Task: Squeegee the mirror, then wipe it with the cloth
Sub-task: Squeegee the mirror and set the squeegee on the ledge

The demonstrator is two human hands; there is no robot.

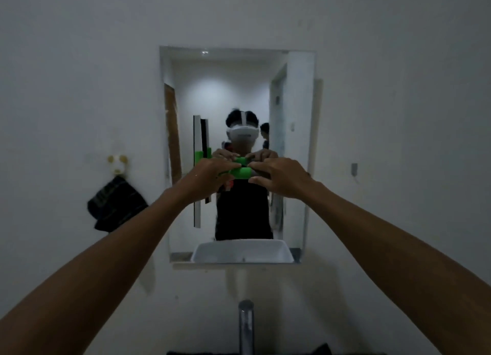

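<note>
Squeegee first: it's a green plastic-handled squeegee (240, 171) with a long thin blade (197, 174) standing upright against the rectangular wall mirror (239, 89), over on the glass's left part, handle sticking out sideways toward the middle. Both hands are on that handle, left hand (212, 172) wrapped around the end nearer the blade, right hand (279, 178) closed over the free end with the fingertips curled on it. Looks light and rigid to me, moulded plastic with a rubbery edge, so no real weight, but the long blade will want to twist off the glass if you only grip the tip of the handle. I'd guess holding close to the blade gives better control and even pressure. The mirror itself is fragile and probably slick, so firm but not leaning on it. As for the wiping cloth, there's a dark checked cloth (117, 203) hanging from a pale wall hook (118, 164) well off to the left of the mirror, soft and floppy, easy to grab anywhere. Hard to make out: the whole shot is dim and blurry, I can't tell if the glass is wet or streaky, the hands cover the middle of the handle, and the metal tap (245, 325) and whatever's under it are cut off at the bottom.
</note>
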